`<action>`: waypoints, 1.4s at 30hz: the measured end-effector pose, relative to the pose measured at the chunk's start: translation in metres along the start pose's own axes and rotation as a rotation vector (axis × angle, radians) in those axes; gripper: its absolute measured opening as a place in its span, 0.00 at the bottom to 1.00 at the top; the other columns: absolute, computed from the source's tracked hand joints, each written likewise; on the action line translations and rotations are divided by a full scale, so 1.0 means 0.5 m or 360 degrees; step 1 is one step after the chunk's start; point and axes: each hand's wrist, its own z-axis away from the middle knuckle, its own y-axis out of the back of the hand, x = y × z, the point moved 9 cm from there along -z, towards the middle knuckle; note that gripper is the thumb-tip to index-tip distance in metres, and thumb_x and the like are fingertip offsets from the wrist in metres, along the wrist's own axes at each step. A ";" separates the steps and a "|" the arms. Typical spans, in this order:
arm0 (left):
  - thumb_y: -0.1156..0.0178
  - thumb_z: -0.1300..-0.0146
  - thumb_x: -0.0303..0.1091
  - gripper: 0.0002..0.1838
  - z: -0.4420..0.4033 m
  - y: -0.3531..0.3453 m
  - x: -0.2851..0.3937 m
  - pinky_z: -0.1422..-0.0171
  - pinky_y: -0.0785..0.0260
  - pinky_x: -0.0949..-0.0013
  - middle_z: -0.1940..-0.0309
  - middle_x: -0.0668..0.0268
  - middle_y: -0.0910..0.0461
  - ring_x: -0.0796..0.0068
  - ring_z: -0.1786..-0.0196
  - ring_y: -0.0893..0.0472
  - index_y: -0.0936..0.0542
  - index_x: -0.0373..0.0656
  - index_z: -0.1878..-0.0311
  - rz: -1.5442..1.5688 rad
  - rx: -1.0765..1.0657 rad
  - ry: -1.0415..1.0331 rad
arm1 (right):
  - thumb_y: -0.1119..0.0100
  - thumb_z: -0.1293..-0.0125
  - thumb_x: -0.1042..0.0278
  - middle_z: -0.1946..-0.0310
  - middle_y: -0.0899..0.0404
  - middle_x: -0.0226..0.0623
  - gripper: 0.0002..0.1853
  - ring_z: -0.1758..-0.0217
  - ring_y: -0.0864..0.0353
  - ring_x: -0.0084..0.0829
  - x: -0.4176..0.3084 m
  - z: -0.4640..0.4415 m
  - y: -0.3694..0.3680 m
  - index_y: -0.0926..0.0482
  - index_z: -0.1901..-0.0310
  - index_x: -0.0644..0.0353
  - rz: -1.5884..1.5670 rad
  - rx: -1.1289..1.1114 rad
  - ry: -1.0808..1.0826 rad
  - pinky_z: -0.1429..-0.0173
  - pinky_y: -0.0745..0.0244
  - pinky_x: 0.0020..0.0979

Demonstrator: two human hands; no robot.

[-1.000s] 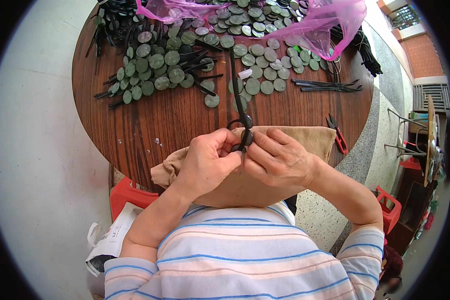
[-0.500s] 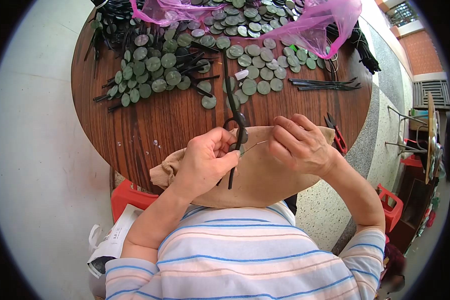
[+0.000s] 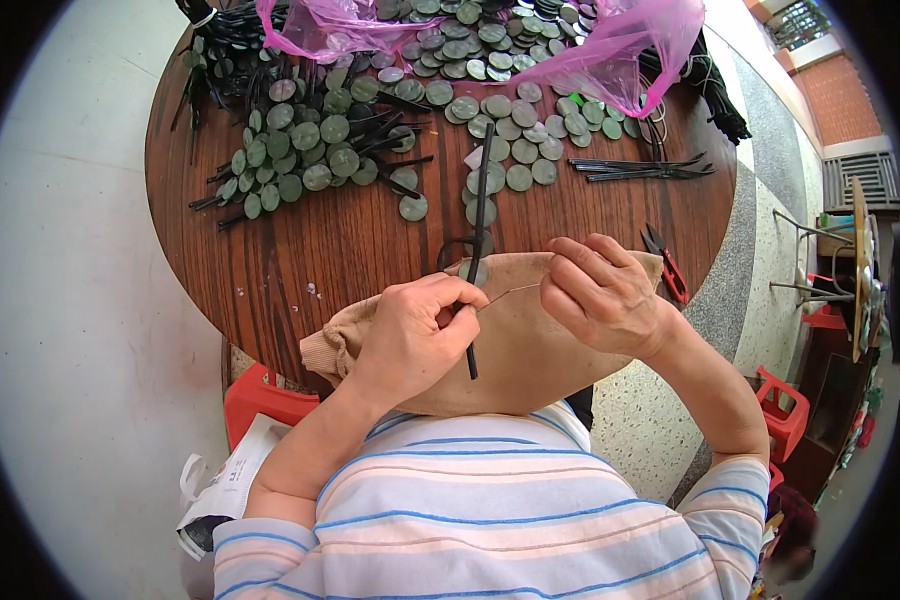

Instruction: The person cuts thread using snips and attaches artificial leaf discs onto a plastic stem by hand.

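Note:
My left hand (image 3: 420,325) pinches a black cord (image 3: 485,185) between thumb and forefinger above a tan cloth (image 3: 515,350). The cord's long end points up over the table and its short end hangs below my fingers. A loop of it curls beside a partly hidden greenish disc (image 3: 476,270) just above my fingertips. From the left fingertips a thin thread or wire (image 3: 513,291) runs to my right hand (image 3: 600,295), whose curled fingers hold its other end. Which of the two it is, I cannot tell.
Many round green discs (image 3: 520,150) cover the back of the round wooden table (image 3: 340,240), some attached to black cords. Pink plastic bags (image 3: 650,50) lie behind them. Black strips (image 3: 635,170) and red-handled snips (image 3: 673,270) are at the right. Red stools (image 3: 265,400) stand below.
The black cord has swung from leaning left to leaning slightly right, and its loop now sits lower left. My left fingers have shifted a little right; the thin line stays stretched between both hands.

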 end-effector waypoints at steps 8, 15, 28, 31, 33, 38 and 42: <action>0.32 0.45 0.23 0.04 0.017 -0.010 0.049 0.68 0.29 0.65 0.70 0.61 0.24 0.64 0.70 0.22 0.15 0.38 0.65 -0.0524 0.0162 -0.0395 | 0.41 0.55 0.67 0.70 0.28 0.34 0.09 0.56 0.22 0.34 -0.002 0.006 -0.002 0.30 0.73 0.57 -0.0127 0.0001 -0.0044 0.54 0.28 0.34; 0.32 0.50 0.18 0.06 0.047 -0.029 0.091 0.65 0.26 0.66 0.56 0.59 0.21 0.65 0.66 0.19 0.17 0.35 0.68 -0.0902 0.0409 -0.1006 | 0.42 0.51 0.67 0.69 0.28 0.33 0.07 0.57 0.23 0.33 0.004 0.024 -0.022 0.29 0.72 0.56 -0.0191 0.0006 -0.0079 0.53 0.28 0.34; 0.38 0.42 0.15 0.06 0.016 -0.023 0.057 0.59 0.24 0.68 0.64 0.57 0.16 0.64 0.64 0.16 0.17 0.33 0.62 -0.0439 0.0159 -0.0643 | 0.41 0.50 0.67 0.65 0.26 0.34 0.09 0.54 0.22 0.35 0.016 0.028 -0.017 0.28 0.68 0.58 -0.0266 0.0107 -0.0155 0.51 0.28 0.35; 0.38 0.40 0.16 0.06 0.012 -0.021 0.057 0.60 0.25 0.69 0.66 0.57 0.16 0.66 0.65 0.16 0.17 0.33 0.61 -0.0387 0.0165 -0.0582 | 0.40 0.49 0.68 0.60 0.23 0.37 0.14 0.50 0.21 0.38 0.036 0.042 -0.001 0.23 0.60 0.61 -0.0220 0.0057 -0.0278 0.48 0.26 0.38; 0.37 0.40 0.17 0.05 0.010 -0.019 0.055 0.62 0.27 0.70 0.68 0.58 0.16 0.67 0.66 0.17 0.16 0.33 0.60 -0.0350 0.0186 -0.0538 | 0.38 0.48 0.71 0.56 0.21 0.39 0.16 0.47 0.21 0.40 0.067 0.069 0.024 0.21 0.55 0.62 -0.0133 0.0042 -0.0480 0.46 0.25 0.39; 0.36 0.39 0.20 0.04 0.008 -0.014 0.053 0.66 0.30 0.70 0.71 0.59 0.18 0.70 0.71 0.20 0.17 0.34 0.61 -0.0318 0.0242 -0.0512 | 0.38 0.42 0.77 0.46 0.22 0.45 0.21 0.42 0.22 0.47 0.154 0.237 0.081 0.23 0.44 0.64 0.0024 -0.0084 -0.1361 0.41 0.25 0.43; 0.35 0.39 0.21 0.03 0.006 -0.014 0.055 0.69 0.32 0.71 0.73 0.60 0.19 0.72 0.74 0.22 0.17 0.34 0.62 -0.0335 0.0245 -0.0500 | 0.39 0.40 0.76 0.43 0.24 0.46 0.25 0.42 0.23 0.50 0.149 0.291 0.075 0.26 0.39 0.64 0.0060 -0.0272 -0.1508 0.40 0.26 0.44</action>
